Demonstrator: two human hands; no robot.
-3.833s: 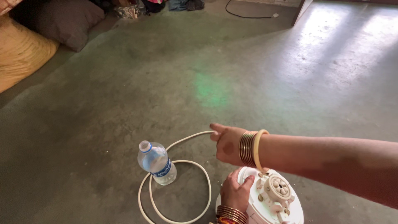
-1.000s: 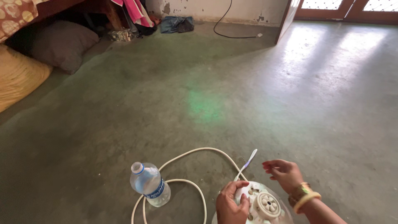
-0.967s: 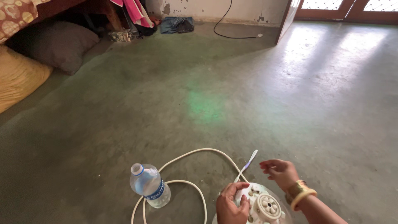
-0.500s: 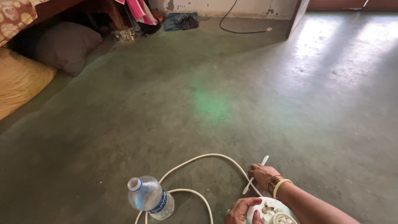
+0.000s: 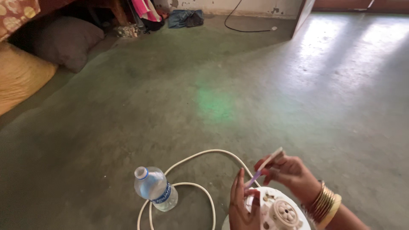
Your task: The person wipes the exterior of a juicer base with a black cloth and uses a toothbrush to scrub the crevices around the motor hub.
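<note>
Right hand [image 5: 289, 174] pinching a thin tool [image 5: 263, 167] above white appliance [image 5: 277, 213], left hand [image 5: 243, 204] open, fingers resting on its near-left edge, bottle [image 5: 154, 188] left

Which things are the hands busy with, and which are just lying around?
In use: thin tool in the right hand; white round device under the left hand; its white cord.

Lying about: water bottle, grey cushion, yellow cushion, black cable.

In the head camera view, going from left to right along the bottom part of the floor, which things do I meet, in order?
Plastic water bottle → left hand resting on the white round appliance → thin screwdriver-like tool → right hand holding that tool → gold bangles on the right wrist.
</note>
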